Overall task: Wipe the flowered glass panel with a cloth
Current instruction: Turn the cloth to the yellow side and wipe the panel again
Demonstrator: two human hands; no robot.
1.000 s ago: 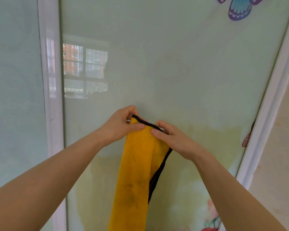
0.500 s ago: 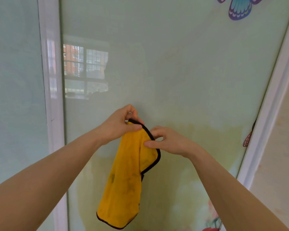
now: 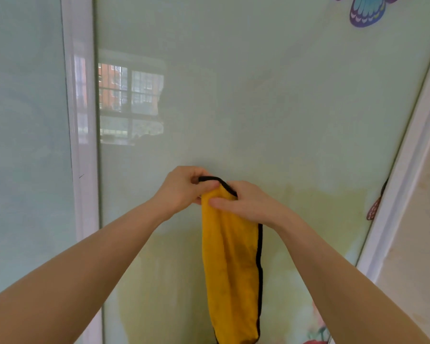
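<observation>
While both hands pinch its top edge | cloth (image 3: 230, 264) hangs lengthwise below left hand (image 3: 181, 188), right hand (image 3: 246, 203) | glass panel (image 3: 271, 108) just beyond.

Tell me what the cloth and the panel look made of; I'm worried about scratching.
The yellow cloth looks like soft napped microfibre with black stitched edging; it hangs limp from both hands. The panel looks like smooth glossy glass with a printed pale design: it mirrors a window sharply. Its frame seems glossy white plastic or painted metal; I can't tell which.
</observation>
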